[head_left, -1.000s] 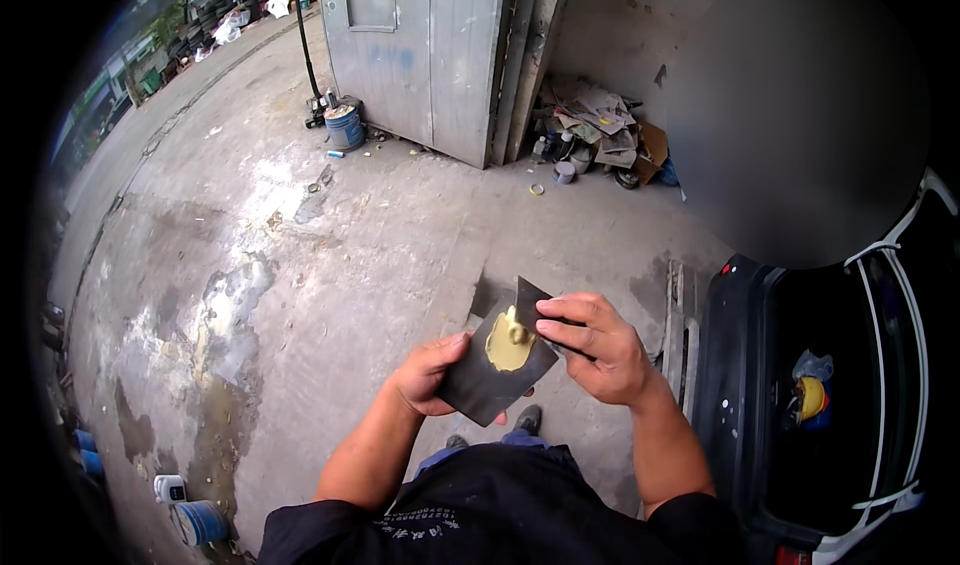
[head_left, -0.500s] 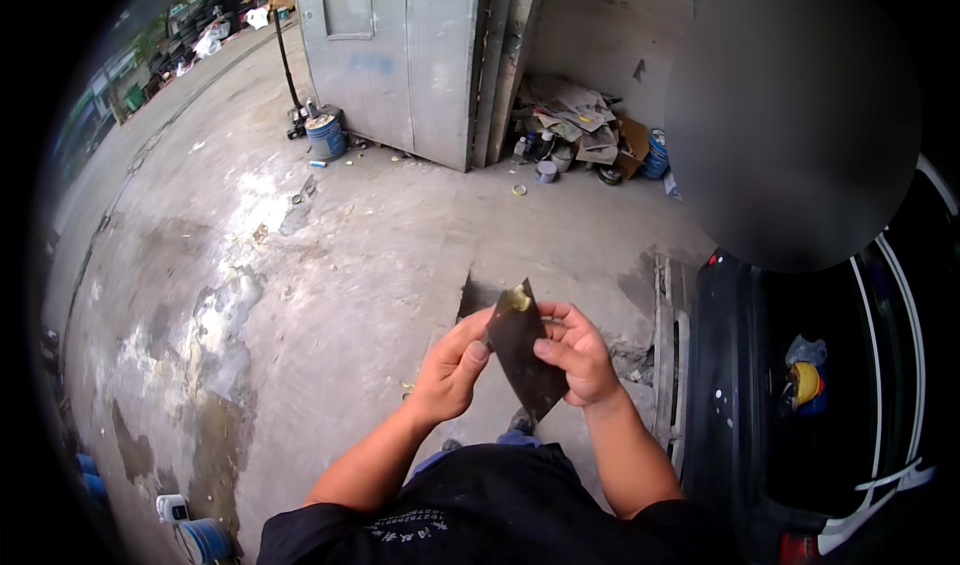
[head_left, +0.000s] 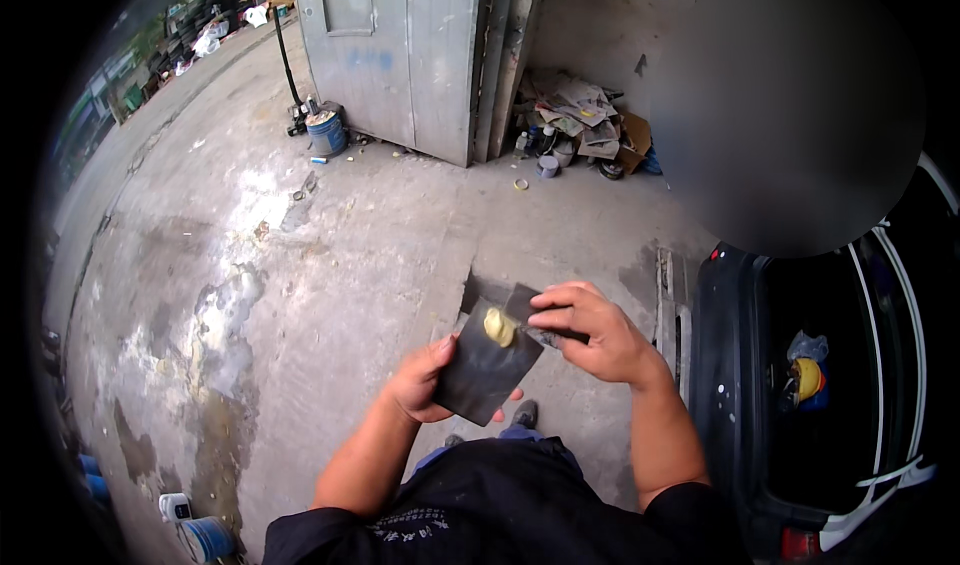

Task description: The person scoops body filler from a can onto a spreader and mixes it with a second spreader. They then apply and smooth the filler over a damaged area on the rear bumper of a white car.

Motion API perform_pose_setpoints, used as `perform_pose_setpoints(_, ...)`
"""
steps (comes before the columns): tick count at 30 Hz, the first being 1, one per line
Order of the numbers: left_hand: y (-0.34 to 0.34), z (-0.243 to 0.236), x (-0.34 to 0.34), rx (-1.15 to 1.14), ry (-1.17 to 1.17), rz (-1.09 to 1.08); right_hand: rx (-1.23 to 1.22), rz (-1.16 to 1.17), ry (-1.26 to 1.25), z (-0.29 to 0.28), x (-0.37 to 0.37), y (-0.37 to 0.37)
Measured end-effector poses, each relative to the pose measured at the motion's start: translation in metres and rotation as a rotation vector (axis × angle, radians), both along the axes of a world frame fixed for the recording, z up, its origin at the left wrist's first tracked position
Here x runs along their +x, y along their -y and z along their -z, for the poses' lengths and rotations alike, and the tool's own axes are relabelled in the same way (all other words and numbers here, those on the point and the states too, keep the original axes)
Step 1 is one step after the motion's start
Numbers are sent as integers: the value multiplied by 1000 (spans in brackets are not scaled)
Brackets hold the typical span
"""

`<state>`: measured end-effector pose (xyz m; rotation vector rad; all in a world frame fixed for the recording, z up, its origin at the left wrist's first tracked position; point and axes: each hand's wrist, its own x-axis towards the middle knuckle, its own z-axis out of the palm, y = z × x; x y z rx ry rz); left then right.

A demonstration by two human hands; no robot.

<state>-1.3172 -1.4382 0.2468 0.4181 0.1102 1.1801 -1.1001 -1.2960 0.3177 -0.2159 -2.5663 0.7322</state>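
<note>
In my left hand [head_left: 416, 379] is a dark, flat rectangular plate [head_left: 474, 377], gripped along its left edge with fingers underneath. A lump of yellowish putty [head_left: 499, 327] sits near the plate's upper end. My right hand [head_left: 606, 337] pinches a small dark flat spreader [head_left: 519, 302], fingers on top of it. The spreader lies at the plate's upper right corner, close beside the putty; whether its edge touches the putty I cannot tell. Both tools are held in front of my body above the concrete floor.
A dark car [head_left: 722, 405] stands close on my right. Ahead are a grey metal door [head_left: 440, 65], a blue bucket [head_left: 326, 137], a black upright handle [head_left: 285, 60] and piled newspapers [head_left: 570, 100]. Another blue bucket [head_left: 206, 541] and a white container [head_left: 174, 507] stand at lower left.
The plate has turned from steeply tilted to face up, showing the putty. My right hand has moved up and right off the plate's side, with the spreader now visible in it.
</note>
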Motion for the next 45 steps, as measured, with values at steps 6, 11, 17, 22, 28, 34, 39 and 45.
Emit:
perform_pose_setpoints(6, -3, -15, 13, -107, -116, -468, -1228, 42, -558, 38, 27, 20)
perform_pose_setpoints(11, -8, -5, 22, -122, -122, -490, -1409, -210, -201, 69, 8, 48)
perform_pose_setpoints(17, -1, -9, 19, -131, -281, -481, -1431, 60, -534, 69, 13, 16)
perform_pose_setpoints(22, -4, -12, 20, 25, -295, -542, -1297, 72, -369, 64, 22, 36)
perform_pose_setpoints(28, -10, 8, 20, 275, -757, -669, -1286, 124, -293, 64, -10, 29)
perform_pose_setpoints(34, -9, -9, -10, 29, -905, -306, -1083, -51, -447, 11, -6, 11)
perform_pose_setpoints(39, -4, 2, -20, 11, -83, -14, -524, -280, -195, -14, -12, 22)
perform_pose_setpoints(45, 2, 6, -14, 23, -45, 23, -167, -43, -11, -5, -15, 7)
